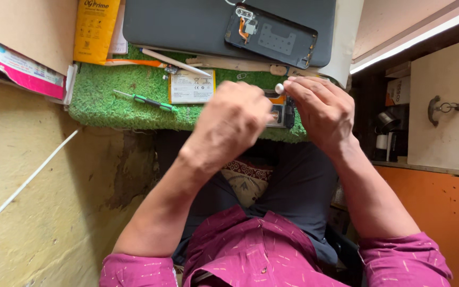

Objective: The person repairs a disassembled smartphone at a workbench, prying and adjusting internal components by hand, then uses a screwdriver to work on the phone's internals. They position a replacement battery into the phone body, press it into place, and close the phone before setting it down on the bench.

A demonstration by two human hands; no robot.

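The opened phone (281, 110) lies between both hands: left hand (229, 125) curled at nine o'clock, right hand (322, 109) pinching a small white cap (279, 88) at twelve.

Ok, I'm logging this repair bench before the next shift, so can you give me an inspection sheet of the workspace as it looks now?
Surface: green turf mat on a small bench.
Job's things: opened phone under both hands; small white piece at the fingertips, which hand pinches it is unclear.
Clutter: flat battery, green-handled screwdriver, white stylus-like stick, dark laptop with a phone back cover on it, yellow packet, cardboard box.
Hands: left hand curled over the phone; right hand steadying it.
Cables: nothing seen.
Surroundings: yellow wall, orange cabinet.
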